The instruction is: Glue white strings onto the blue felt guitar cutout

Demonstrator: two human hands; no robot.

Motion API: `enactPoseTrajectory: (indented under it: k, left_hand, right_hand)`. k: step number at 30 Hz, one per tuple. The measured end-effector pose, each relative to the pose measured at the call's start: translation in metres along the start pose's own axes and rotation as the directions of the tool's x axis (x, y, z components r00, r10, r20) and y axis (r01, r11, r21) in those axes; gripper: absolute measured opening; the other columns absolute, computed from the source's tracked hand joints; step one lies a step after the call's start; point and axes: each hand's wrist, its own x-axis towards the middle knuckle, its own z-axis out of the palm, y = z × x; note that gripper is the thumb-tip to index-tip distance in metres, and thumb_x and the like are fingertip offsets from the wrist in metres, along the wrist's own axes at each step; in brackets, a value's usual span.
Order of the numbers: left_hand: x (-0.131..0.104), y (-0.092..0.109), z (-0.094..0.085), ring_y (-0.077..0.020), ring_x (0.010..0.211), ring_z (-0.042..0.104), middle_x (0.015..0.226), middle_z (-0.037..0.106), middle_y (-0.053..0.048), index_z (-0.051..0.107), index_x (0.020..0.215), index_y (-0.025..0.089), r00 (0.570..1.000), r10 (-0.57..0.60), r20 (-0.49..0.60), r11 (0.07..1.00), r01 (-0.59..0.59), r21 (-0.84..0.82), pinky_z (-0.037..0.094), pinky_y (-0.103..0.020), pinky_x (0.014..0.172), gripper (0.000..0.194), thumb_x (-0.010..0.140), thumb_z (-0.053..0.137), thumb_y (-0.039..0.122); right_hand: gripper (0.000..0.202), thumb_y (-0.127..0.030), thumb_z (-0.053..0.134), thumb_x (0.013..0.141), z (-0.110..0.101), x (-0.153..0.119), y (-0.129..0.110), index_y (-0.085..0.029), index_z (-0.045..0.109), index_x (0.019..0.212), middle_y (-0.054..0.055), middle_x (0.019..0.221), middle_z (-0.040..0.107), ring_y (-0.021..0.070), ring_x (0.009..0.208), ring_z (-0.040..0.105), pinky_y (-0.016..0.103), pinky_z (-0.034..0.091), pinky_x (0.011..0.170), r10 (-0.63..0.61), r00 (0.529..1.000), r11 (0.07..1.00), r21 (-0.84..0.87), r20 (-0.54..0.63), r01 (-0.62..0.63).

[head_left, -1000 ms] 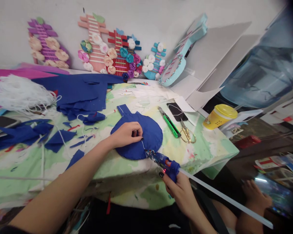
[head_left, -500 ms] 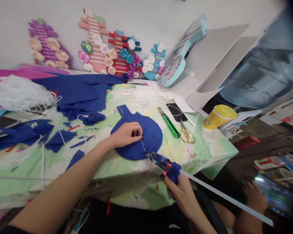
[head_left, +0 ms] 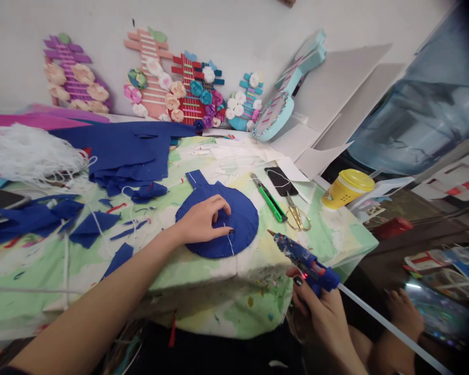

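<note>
A round blue fabric-covered piece (head_left: 244, 213) with a short neck lies on the table. My left hand (head_left: 205, 221) rests over it, its thumb apart from the curled fingers and nothing gripped between them. Under that thumb, a short white string (head_left: 231, 245) runs to the piece's near edge. My right hand (head_left: 322, 307) is wrapped round a blue hot glue gun (head_left: 300, 258), off to the right of the piece. Its nozzle points up and left, clear of the fabric, and a long white glue stick (head_left: 391, 323) sticks out of its back.
Beyond the piece lie a green cutter (head_left: 271, 200), gold-handled scissors (head_left: 297, 214) and a black phone (head_left: 280, 180). A yellow-lidded cup (head_left: 347, 188) stands near the right edge. White string (head_left: 35, 156) and blue fabric (head_left: 128, 151) cover the left. Decorated guitar shapes lean on the wall. Another person's hand (head_left: 406, 315) is at lower right.
My right hand has drawn the glue gun away from the blue piece, to the right. My left thumb and fingers have spread apart, letting go of the string, which now lies on the piece.
</note>
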Motion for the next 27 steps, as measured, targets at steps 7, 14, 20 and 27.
enactPoseTrajectory:
  k: [7,14,20,27]
  left_hand:
    - [0.001,-0.006,0.001,-0.0069,0.061,0.051,0.105,0.054,-0.005,0.055,0.087,0.017,0.998,-0.015,-0.054,0.991,0.008,-0.133,0.044,-0.025,0.061,0.007,0.08,0.054,0.019]
    - [0.002,-0.007,0.0,-0.0049,0.057,0.049,0.108,0.056,-0.006,0.059,0.08,0.016,1.0,-0.006,-0.03,0.989,0.001,-0.15,0.044,-0.023,0.058,0.007,0.078,0.059,0.023]
    - [0.003,-0.007,-0.001,-0.0044,0.058,0.049,0.108,0.057,-0.006,0.061,0.078,0.016,1.0,-0.026,-0.015,0.986,0.023,-0.166,0.044,-0.023,0.06,0.006,0.078,0.06,0.022]
    - [0.004,-0.009,-0.002,-0.0053,0.058,0.049,0.107,0.058,-0.006,0.061,0.076,0.016,1.0,-0.006,-0.003,0.983,0.005,-0.182,0.044,-0.022,0.059,0.009,0.08,0.059,0.024]
  right_hand:
    - [0.042,-0.052,0.067,0.072,-0.026,0.01,-0.009,-0.013,0.064,0.086,-0.005,0.045,0.041,0.0098,0.041,0.035,0.023,0.028,0.04,-0.116,0.969,0.971,-0.23,-0.216,0.065]
    - [0.044,-0.052,0.064,0.069,-0.074,0.033,0.008,-0.019,0.063,0.098,0.003,0.073,0.068,0.0201,0.062,0.061,0.026,0.044,0.054,-0.227,0.939,0.733,-0.68,-0.257,-0.008]
    - [0.045,-0.055,0.054,0.073,-0.092,0.042,0.007,-0.022,0.059,0.102,0.007,0.083,0.071,0.0262,0.07,0.067,0.029,0.045,0.055,-0.251,0.937,0.556,-0.829,-0.242,-0.065]
    - [0.039,-0.049,0.055,0.076,-0.107,0.057,0.007,-0.022,0.058,0.105,0.008,0.083,0.07,0.0251,0.066,0.066,0.03,0.043,0.056,-0.322,0.936,0.428,-0.904,-0.142,0.01]
